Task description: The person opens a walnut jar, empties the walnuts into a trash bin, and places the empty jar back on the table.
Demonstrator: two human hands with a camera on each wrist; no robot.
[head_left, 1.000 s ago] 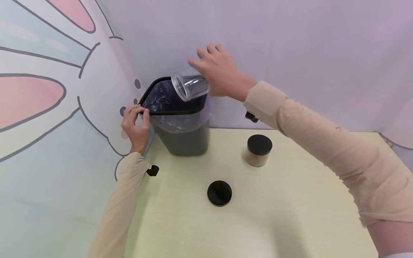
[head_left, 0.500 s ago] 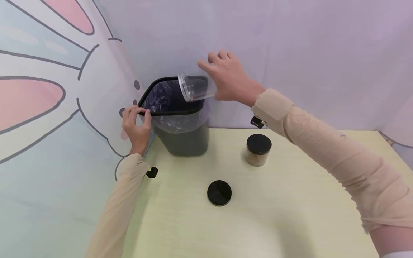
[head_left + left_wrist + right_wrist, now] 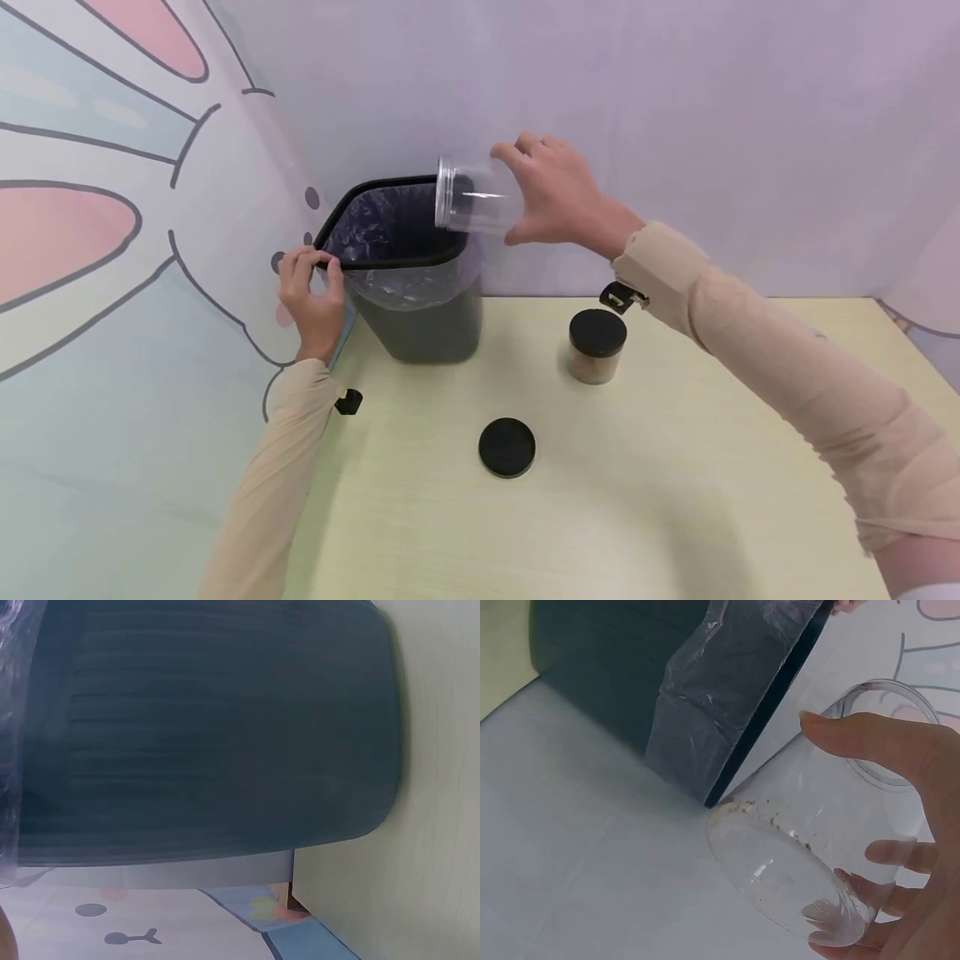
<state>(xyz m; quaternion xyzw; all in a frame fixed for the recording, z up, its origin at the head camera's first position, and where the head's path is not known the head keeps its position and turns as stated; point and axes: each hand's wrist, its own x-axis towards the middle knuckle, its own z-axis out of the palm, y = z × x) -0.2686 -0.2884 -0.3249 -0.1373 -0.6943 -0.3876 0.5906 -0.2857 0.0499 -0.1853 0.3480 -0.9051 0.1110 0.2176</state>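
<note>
My right hand grips a clear, lidless plastic jar, held on its side over the right rim of a dark bin lined with a clear bag. In the right wrist view the jar shows a few brown crumbs inside, my thumb and fingers wrapped round it. My left hand pinches the bin's black rim at its left corner. The left wrist view is filled by the bin's dark wall.
A loose black lid lies on the pale yellow table. A second jar with a black lid and brown contents stands right of the bin. Cloth walls with a cartoon print close in behind and left.
My right hand has swung the jar rightward and levelled it, its mouth now facing left above the bin's right rim. The left hand keeps its hold on the rim.
</note>
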